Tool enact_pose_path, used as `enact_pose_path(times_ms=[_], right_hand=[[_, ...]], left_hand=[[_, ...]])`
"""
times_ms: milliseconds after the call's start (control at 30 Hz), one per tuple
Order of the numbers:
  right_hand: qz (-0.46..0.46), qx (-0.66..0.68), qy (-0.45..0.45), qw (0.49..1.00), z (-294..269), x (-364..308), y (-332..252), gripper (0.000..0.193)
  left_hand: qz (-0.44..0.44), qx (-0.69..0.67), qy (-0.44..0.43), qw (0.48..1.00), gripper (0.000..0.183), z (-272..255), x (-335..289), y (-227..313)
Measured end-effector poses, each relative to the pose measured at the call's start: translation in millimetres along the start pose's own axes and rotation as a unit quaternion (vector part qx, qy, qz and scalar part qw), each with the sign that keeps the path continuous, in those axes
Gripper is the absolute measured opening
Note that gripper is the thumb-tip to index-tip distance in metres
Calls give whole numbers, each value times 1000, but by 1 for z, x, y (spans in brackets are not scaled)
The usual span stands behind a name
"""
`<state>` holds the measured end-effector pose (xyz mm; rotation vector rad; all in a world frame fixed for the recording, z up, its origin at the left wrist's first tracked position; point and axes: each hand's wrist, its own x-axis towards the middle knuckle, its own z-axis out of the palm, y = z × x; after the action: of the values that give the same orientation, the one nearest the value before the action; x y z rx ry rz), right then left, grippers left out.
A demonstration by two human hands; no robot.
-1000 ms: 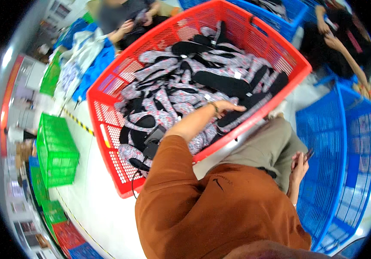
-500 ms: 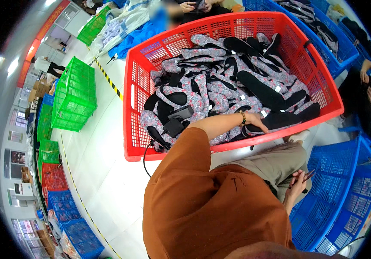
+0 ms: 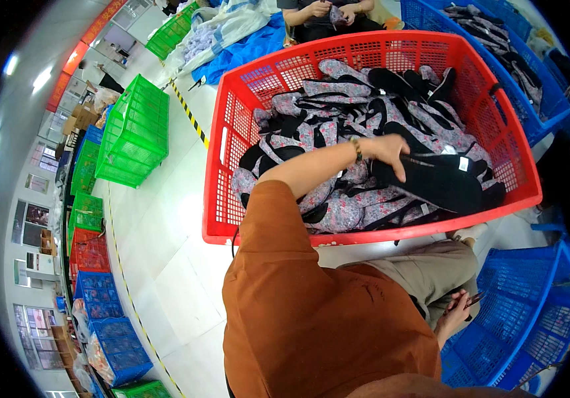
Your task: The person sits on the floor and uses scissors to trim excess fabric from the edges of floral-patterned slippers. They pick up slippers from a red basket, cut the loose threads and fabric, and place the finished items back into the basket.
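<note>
My left hand [image 3: 389, 152] reaches over a red crate and grips the end of a slipper [image 3: 434, 186] with its black sole facing up. That slipper is tilted above the pile, and a white label shows on it. Beneath lie many more slippers [image 3: 338, 215] in grey-and-pink floral cloth with black soles. Low beside my lap, my right hand [image 3: 454, 313] is closed round a small dark pointed tool [image 3: 475, 298] that looks like thread snips. Its handle is mostly hidden by the fingers.
The red crate [image 3: 364, 237] stands in front of my knees. Blue crates [image 3: 507, 292] are at my right, and another blue crate [image 3: 537, 113] with slippers is at the far right. A green crate [image 3: 135, 132] stands left on the floor. A co-worker's hands [image 3: 331, 12] show beyond the red crate.
My left hand has moved from the crate's near edge up and away, lifting a slipper. My right hand stays low with the tool. The view has shifted slightly.
</note>
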<state>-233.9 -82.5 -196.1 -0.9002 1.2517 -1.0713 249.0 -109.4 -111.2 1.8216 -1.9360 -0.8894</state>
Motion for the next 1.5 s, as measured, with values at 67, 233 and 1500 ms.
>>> enact_pose_path(times_ms=[67, 233, 1500], right_hand=[[-2, -17, 7, 1000, 2, 1, 3, 23], [-4, -21, 24, 999, 7, -6, 1, 23], [-99, -14, 84, 991, -53, -60, -30, 27]], left_hand=[[67, 81, -14, 994, 73, -27, 29, -15], [13, 238, -119, 964, 76, -30, 108, -8], [76, 282, 163, 942, 50, -4, -28, 109]])
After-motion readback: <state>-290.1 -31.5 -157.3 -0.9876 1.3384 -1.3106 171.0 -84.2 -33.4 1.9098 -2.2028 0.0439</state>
